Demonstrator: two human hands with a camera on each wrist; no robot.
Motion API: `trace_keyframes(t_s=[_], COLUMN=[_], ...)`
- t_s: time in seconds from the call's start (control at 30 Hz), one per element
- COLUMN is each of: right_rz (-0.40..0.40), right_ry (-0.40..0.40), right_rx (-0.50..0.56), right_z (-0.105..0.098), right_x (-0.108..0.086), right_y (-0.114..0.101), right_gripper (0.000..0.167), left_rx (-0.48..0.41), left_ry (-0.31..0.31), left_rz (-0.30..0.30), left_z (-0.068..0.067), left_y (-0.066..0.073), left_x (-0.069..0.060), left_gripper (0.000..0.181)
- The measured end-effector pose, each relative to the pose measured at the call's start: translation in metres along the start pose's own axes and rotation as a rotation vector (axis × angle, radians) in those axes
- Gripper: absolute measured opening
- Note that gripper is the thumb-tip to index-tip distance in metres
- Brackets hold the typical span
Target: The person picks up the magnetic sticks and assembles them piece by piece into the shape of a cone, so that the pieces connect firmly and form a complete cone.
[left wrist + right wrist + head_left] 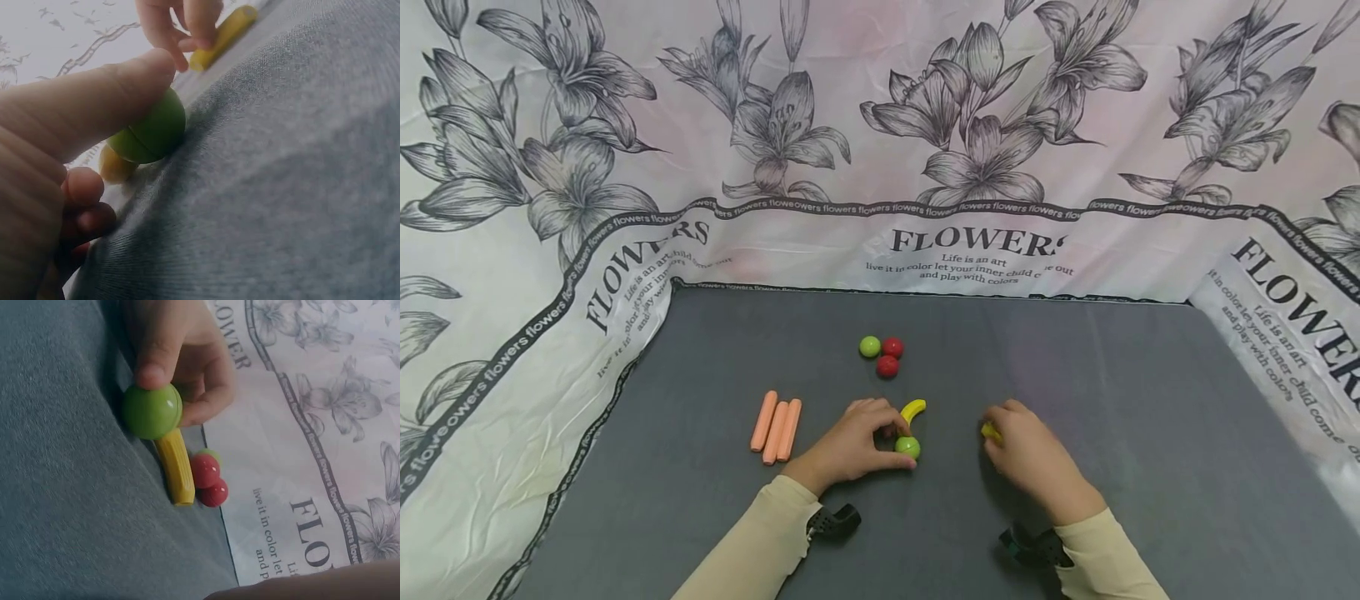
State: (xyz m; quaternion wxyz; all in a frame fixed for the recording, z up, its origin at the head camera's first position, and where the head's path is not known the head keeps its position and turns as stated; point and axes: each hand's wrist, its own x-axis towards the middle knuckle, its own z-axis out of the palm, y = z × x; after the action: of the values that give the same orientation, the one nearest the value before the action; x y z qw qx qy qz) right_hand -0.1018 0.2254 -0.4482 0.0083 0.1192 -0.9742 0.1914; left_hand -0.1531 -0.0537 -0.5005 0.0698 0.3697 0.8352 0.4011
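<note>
A green ball (907,448) is between the thumb and fingers of my left hand (857,442), which pinches it at the grey tabletop. Just behind that ball lies a curved yellow toy banana (913,410), whose ribbed side shows in the right wrist view. To the right, my right hand (1030,458) grips a yellow piece (991,432), mostly hidden under the fingers in the head view. The left wrist view shows this yellow piece (225,37) as a long rod pinched by the fingertips, close to the cloth.
Several sausage-like pink sticks (775,427) lie side by side left of my left hand. Farther back sit another green ball (870,347) and two red balls (887,366) in a cluster. A flower-printed cloth (970,250) borders the grey tabletop (1112,375) at the back and sides.
</note>
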Motion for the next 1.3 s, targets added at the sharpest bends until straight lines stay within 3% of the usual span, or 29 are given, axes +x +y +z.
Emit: trace_keyframes(t_s=[0.27, 0.53, 0.67, 0.87, 1.07, 1.3], right_rz=[-0.072, -0.018, 0.041, 0.158, 0.236, 0.286], right_ry=[0.019, -0.076, -0.104, -0.057, -0.004, -0.013], right_rx=[0.023, 0.136, 0.221, 0.308, 0.329, 0.351], right_z=[0.007, 0.008, 0.007, 0.011, 0.016, 0.021], right_x=[-0.002, -0.001, 0.0, 0.004, 0.005, 0.005], right_y=[-0.002, -0.006, -0.01, -0.016, -0.018, -0.026], right_gripper=[0.011, 0.008, 0.012, 0.011, 0.009, 0.011], left_rx=[0.08, 0.111, 0.146, 0.179, 0.189, 0.19], left_ry=[0.043, 0.046, 0.058, 0.052, 0.042, 0.037], left_rz=[0.041, 0.059, 0.075, 0.082, 0.078, 0.049], left_z=[0.005, 0.007, 0.007, 0.007, 0.009, 0.011], left_y=[0.003, 0.006, 0.006, 0.008, 0.01, 0.014], left_x=[-0.002, -0.003, -0.004, -0.004, -0.005, -0.01], left_gripper=[0.034, 0.034, 0.034, 0.035, 0.034, 0.034])
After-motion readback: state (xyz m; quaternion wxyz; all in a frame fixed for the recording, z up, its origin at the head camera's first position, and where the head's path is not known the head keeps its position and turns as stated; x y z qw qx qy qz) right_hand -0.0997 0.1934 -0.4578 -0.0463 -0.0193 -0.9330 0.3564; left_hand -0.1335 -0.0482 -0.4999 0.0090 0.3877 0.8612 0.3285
